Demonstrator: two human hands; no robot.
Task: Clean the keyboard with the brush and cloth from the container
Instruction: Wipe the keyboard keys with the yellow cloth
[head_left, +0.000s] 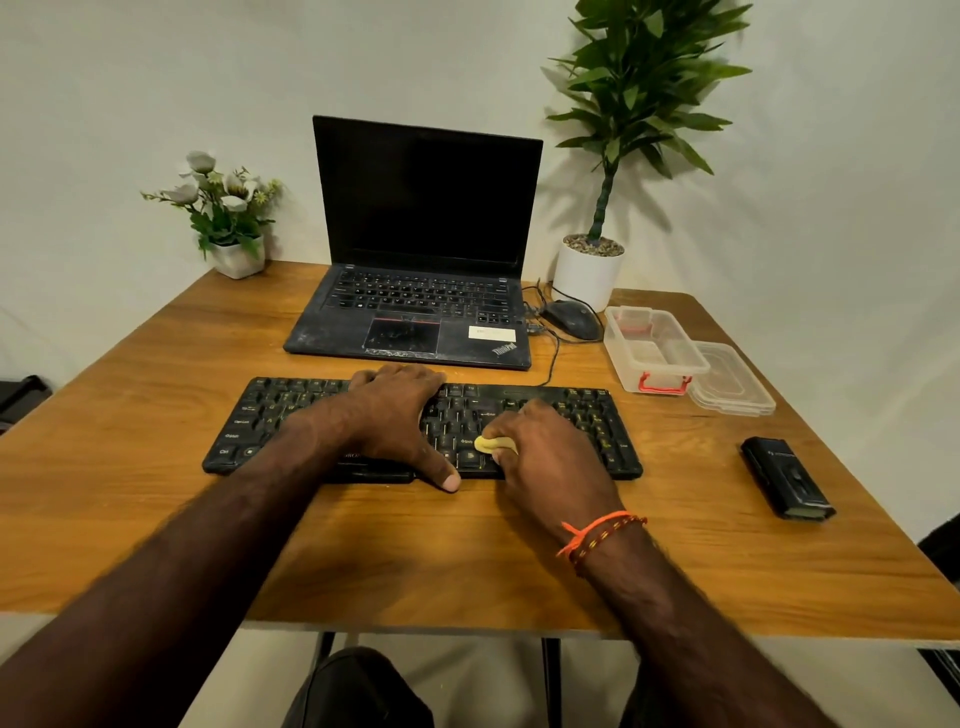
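A black keyboard (270, 421) lies across the middle of the wooden table (467, 561). My left hand (395, 415) rests flat on its centre keys, fingers spread and thumb at the front edge. My right hand (545, 452) grips a small yellow cloth (488, 444) and presses it onto the keys right of centre. Most of the cloth is hidden in my fingers. The clear plastic container (649, 345) with red clips stands open at the right. A black brush case (787, 477) lies near the right edge.
An open black laptop (421, 260) stands behind the keyboard, with a wired mouse (571, 318) to its right. The container's lid (732, 379) lies beside the container. A small flower pot (236, 254) and a tall potted plant (589, 275) stand at the back.
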